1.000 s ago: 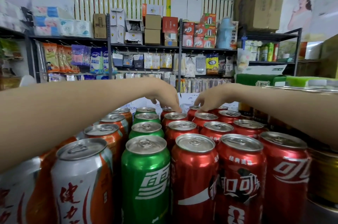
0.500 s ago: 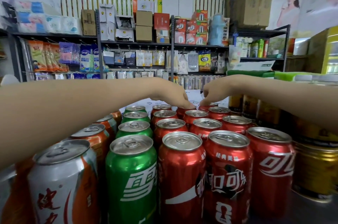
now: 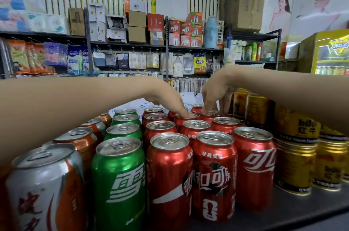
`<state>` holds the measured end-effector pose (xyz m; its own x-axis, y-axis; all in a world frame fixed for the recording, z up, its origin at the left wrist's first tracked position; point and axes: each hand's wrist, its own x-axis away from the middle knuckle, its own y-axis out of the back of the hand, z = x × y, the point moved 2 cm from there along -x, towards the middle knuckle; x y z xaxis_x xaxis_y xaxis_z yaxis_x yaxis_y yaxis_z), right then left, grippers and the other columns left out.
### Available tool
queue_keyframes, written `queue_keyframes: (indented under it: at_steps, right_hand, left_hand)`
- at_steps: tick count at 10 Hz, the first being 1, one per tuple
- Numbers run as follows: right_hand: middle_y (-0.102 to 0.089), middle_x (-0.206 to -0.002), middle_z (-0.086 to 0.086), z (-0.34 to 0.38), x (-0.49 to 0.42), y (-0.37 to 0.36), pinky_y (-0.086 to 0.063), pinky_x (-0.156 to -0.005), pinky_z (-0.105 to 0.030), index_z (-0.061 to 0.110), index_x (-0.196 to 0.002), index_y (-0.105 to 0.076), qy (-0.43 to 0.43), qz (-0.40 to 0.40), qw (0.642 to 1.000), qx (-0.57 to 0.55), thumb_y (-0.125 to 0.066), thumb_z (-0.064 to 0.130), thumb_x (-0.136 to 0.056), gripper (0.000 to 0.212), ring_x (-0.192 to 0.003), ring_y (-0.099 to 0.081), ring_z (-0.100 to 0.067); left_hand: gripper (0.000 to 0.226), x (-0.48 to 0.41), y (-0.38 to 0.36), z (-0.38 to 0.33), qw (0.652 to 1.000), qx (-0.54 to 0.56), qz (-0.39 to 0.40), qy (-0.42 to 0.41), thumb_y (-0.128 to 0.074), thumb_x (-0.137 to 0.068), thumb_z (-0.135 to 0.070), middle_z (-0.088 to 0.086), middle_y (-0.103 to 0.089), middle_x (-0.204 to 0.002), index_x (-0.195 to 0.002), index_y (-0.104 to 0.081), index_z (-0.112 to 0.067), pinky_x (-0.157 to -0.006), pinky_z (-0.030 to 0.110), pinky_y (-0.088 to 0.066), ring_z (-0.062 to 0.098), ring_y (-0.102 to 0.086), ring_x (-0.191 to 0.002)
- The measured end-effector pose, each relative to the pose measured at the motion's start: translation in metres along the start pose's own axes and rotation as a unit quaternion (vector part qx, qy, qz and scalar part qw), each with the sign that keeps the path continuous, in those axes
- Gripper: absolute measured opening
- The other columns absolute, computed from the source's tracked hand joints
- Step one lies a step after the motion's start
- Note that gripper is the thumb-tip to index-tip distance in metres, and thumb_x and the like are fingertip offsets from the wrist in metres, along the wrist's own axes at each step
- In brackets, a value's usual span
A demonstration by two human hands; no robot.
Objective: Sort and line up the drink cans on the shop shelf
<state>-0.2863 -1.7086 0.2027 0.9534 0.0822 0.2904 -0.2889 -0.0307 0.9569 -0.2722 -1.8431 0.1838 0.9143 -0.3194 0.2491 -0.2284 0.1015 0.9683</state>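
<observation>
Drink cans stand upright in rows on a dark shelf (image 3: 294, 213). From the left: silver-and-orange cans (image 3: 45, 191), green cans (image 3: 119, 179), three rows of red cans (image 3: 170, 176), then shorter gold cans (image 3: 294, 162). All tops appear sealed, pull tabs flat. Labels carry Chinese characters; the gold cans show two red characters over small illegible print.

Left hand (image 3: 166, 100) reaches over the rows, fingers extended, fingertips resting on a rear red can's lid (image 3: 186, 116). Right hand (image 3: 217, 89) is arched, fingertips pressed down on the neighbouring rear red can (image 3: 210, 114); whether it grips cannot be determined.
</observation>
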Motion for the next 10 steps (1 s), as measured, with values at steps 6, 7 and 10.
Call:
queue_keyframes:
  at_steps: [6,7,10]
  right_hand:
    - [-0.045,-0.14,-0.014,0.018,-0.046,-0.008,-0.054,-0.089,-0.039,0.002,-0.138,-0.045,0.041,-0.051,0.997,0.035,-0.056,0.016,-0.095,0.047,-0.12,-0.052,-0.031]
    - [-0.047,-0.138,-0.016,0.019,-0.039,-0.007,-0.053,-0.09,-0.041,0.003,-0.137,-0.046,0.059,-0.043,0.997,-0.006,-0.053,0.011,-0.096,0.043,-0.116,-0.053,-0.03]
    - [-0.051,-0.135,-0.014,0.017,-0.019,-0.002,-0.054,-0.075,-0.03,0.003,-0.139,-0.042,0.074,-0.186,0.976,0.087,-0.046,0.024,-0.099,0.046,-0.102,-0.06,-0.026]
  left_hand:
    - [0.059,-0.004,-0.002,0.014,0.999,0.048,-0.004,-0.013,-0.045,-0.096,-0.043,-0.001,-0.028,-0.154,-0.148,-0.028,-0.02,-0.116,0.044,-0.02,0.021,-0.025,-0.141]
    - [0.058,-0.002,-0.004,0.013,0.998,0.052,-0.017,-0.008,-0.044,-0.097,-0.043,0.0,-0.028,-0.153,-0.147,-0.029,-0.019,-0.116,0.042,-0.021,0.021,-0.027,-0.14]
    - [0.053,0.021,0.004,-0.004,0.997,0.046,-0.054,0.004,-0.045,-0.096,-0.043,0.001,-0.039,-0.148,-0.142,-0.041,-0.016,-0.114,0.045,-0.025,0.022,-0.035,-0.135]
